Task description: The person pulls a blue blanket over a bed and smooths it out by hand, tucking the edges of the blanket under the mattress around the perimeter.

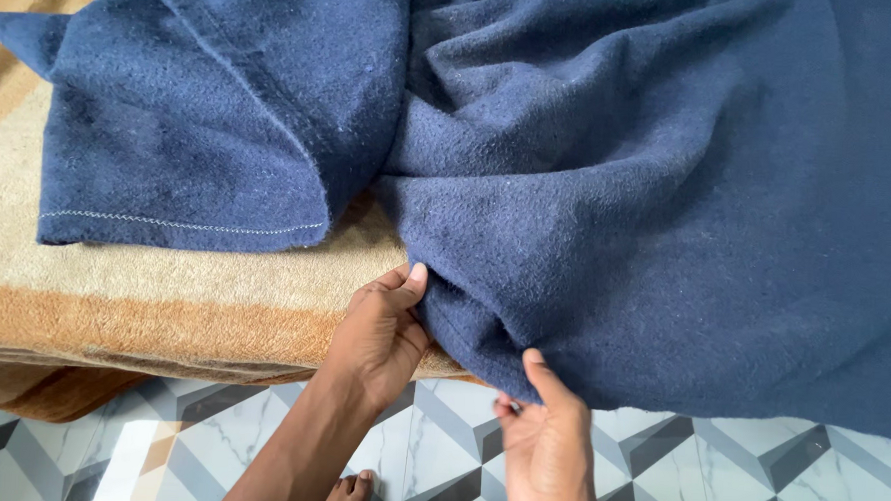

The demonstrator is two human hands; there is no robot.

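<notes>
Both hands pinch a navy blanket's edge
Left hand (382,333) and right hand (547,440) clamp the blanket (618,188); tan bedcover (143,287) at nine o'clock, tiled floor (736,474) below; fingers hidden beneath cloth.

Both hands' grip (387,328) (548,435) on navy blanket (618,188) edge

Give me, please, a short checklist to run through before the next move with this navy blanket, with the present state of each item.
1. Left hand pinches the navy blanket edge: ok.
2. Right hand grips the same edge: ok.
3. Blanket lies flat: not ok, bunched.
4. Stitched corner rests on the tan blanket: ok.
5. Edge clear of the tiled floor: ok.
6. Far side free: cannot tell.
</notes>
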